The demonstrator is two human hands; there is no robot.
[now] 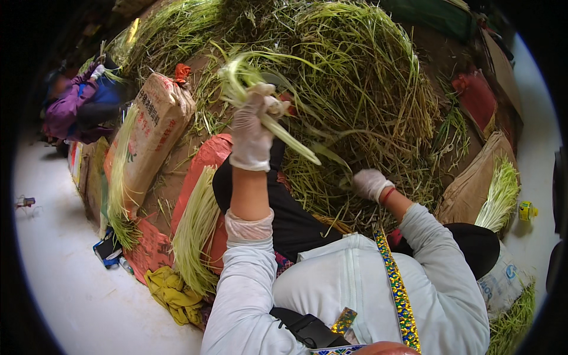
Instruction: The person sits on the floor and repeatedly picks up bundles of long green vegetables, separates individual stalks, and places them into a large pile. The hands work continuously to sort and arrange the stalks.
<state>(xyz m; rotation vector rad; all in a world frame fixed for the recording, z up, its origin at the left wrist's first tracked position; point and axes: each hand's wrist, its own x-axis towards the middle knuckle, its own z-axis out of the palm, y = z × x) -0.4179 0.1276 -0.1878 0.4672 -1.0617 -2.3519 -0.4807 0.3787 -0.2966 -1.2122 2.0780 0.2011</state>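
Observation:
My left hand [255, 128], in a thin whitish glove, is raised and closed around a small bunch of pale green leafy stalks [290, 140]. The white ends point down to the right, and the leafy part curls, blurred, above the hand. My right hand [370, 183], gloved too, is lower on the right, above the heap of long green stalks and leaves [355, 88]. A blurred leaf strand [333, 155] runs close to its fingers; whether they grip it cannot be told.
Pale trimmed stalks [195, 235] lie on a red sack [202, 155] at left, others beside a printed sack [153, 120]. A white-ended bundle [499, 193] rests on brown sacking [470, 182] at right. Another person [75, 104] handles greens at upper left. A mustard cloth [173, 295] lies low left.

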